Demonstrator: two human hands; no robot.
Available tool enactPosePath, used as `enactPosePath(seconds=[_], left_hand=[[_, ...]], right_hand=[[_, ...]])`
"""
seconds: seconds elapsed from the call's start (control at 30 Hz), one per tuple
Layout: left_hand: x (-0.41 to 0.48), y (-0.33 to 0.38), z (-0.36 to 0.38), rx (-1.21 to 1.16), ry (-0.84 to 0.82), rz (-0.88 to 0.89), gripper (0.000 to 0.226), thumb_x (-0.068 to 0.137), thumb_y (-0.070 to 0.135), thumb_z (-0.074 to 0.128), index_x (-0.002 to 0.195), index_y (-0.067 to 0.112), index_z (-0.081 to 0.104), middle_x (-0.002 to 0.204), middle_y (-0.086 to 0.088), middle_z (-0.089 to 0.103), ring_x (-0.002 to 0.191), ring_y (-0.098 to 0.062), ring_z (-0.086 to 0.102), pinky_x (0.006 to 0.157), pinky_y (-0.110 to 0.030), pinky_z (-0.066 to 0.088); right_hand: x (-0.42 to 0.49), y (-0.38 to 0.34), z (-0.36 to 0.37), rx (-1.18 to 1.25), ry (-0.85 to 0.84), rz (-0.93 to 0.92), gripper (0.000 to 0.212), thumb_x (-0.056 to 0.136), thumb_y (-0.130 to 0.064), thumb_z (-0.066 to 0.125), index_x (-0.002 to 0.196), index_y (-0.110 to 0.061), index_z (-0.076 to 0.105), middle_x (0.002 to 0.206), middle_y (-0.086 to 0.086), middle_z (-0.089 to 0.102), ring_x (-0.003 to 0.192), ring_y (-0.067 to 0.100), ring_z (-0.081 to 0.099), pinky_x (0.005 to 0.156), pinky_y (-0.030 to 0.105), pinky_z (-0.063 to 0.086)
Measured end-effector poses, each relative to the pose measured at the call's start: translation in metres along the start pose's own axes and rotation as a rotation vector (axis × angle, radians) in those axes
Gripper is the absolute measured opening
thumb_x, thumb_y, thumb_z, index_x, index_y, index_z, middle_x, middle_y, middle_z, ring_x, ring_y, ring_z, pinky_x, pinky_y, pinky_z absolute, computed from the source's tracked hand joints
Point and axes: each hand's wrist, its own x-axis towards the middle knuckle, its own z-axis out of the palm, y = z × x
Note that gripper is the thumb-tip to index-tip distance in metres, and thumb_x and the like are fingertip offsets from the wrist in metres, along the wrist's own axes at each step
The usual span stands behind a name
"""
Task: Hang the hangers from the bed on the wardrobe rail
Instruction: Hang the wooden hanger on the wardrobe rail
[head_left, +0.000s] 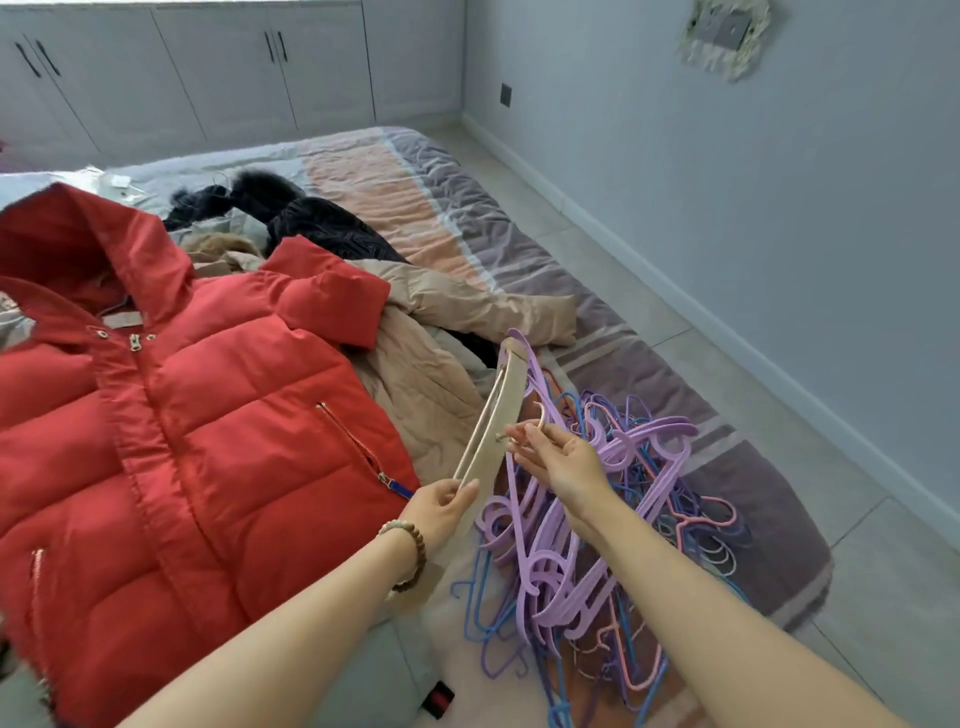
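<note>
While a tangled pile of plastic hangers (649, 441) is lying on the bed (415, 208) just beside the red jacket (208, 415), the person is holding one beige hanger (511, 395) above it. The left hand (441, 506) is pinching its lower end, and the right hand (561, 462) is curling its fingers round the hook. Judging by this, the pick-up step is under way; next the hanger is going to need carrying to the wardrobe rail, which is not showing here.
</note>
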Motion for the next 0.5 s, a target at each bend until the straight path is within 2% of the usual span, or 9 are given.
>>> enactPosePath(seconds=[0.07, 0.2, 0.27, 0.3, 0.37, 0.43, 0.5], left_hand=[[-0.012, 0.02, -0.01, 0.003, 0.047, 0.092, 0.023, 0.093, 0.031, 0.051, 0.094, 0.013, 0.066, 0.078, 0.003, 0.059, 0.068, -0.008, 0.05, 0.059, -0.016, 0.039], [-0.044, 0.081, -0.033, -0.026, 0.111, 0.262, 0.016, 0.093, 0.027, 0.051, 0.085, 0.024, 0.065, 0.077, 0.005, 0.065, 0.064, -0.002, 0.055, 0.054, -0.007, 0.041], [-0.063, 0.116, -0.043, -0.014, 0.122, 0.348, 0.019, 0.094, 0.03, 0.048, 0.083, 0.027, 0.063, 0.073, 0.004, 0.067, 0.06, -0.002, 0.058, 0.058, -0.016, 0.047], [-0.073, 0.135, -0.048, -0.004, 0.119, 0.389, 0.021, 0.094, 0.033, 0.046, 0.085, 0.026, 0.063, 0.074, 0.001, 0.069, 0.062, -0.006, 0.062, 0.062, -0.024, 0.05], [-0.095, 0.173, -0.057, 0.022, 0.092, 0.47, 0.024, 0.096, 0.034, 0.043, 0.09, 0.021, 0.063, 0.079, -0.007, 0.072, 0.064, -0.016, 0.064, 0.063, -0.028, 0.05], [-0.113, 0.207, -0.063, 0.06, 0.077, 0.558, 0.026, 0.097, 0.03, 0.043, 0.088, 0.018, 0.063, 0.08, -0.011, 0.072, 0.063, -0.021, 0.062, 0.059, -0.029, 0.047], [-0.14, 0.249, -0.065, 0.09, 0.054, 0.641, 0.03, 0.097, 0.03, 0.042, 0.089, 0.012, 0.064, 0.077, -0.01, 0.07, 0.061, -0.022, 0.059, 0.057, -0.031, 0.046]], right_hand=[[-0.013, -0.033, 0.001, 0.013, -0.002, -0.054, 0.017, 0.097, -0.01, 0.047, 0.103, -0.003, 0.062, 0.099, 0.007, 0.067, 0.084, 0.012, 0.065, 0.076, 0.014, 0.054], [-0.048, -0.104, 0.002, 0.011, 0.028, -0.195, 0.018, 0.094, -0.013, 0.053, 0.107, -0.006, 0.063, 0.095, 0.004, 0.07, 0.078, 0.009, 0.067, 0.076, 0.019, 0.055], [-0.068, -0.136, 0.0, 0.014, 0.074, -0.251, 0.021, 0.091, -0.013, 0.058, 0.111, -0.006, 0.062, 0.102, 0.009, 0.069, 0.083, 0.015, 0.065, 0.079, 0.026, 0.055], [-0.079, -0.151, -0.001, 0.009, 0.104, -0.274, 0.023, 0.089, -0.014, 0.06, 0.112, -0.008, 0.06, 0.107, 0.011, 0.067, 0.087, 0.017, 0.064, 0.079, 0.029, 0.054], [-0.102, -0.178, -0.005, 0.002, 0.168, -0.3, 0.021, 0.087, -0.018, 0.064, 0.106, -0.014, 0.057, 0.112, 0.011, 0.062, 0.088, 0.017, 0.061, 0.076, 0.029, 0.052], [-0.124, -0.199, -0.009, -0.011, 0.174, -0.27, 0.016, 0.088, -0.024, 0.061, 0.099, -0.015, 0.055, 0.105, 0.008, 0.062, 0.087, 0.017, 0.06, 0.079, 0.032, 0.051], [-0.155, -0.225, -0.012, -0.024, 0.101, -0.247, 0.02, 0.091, -0.031, 0.055, 0.1, -0.013, 0.057, 0.098, 0.003, 0.063, 0.09, 0.018, 0.061, 0.088, 0.036, 0.049]])
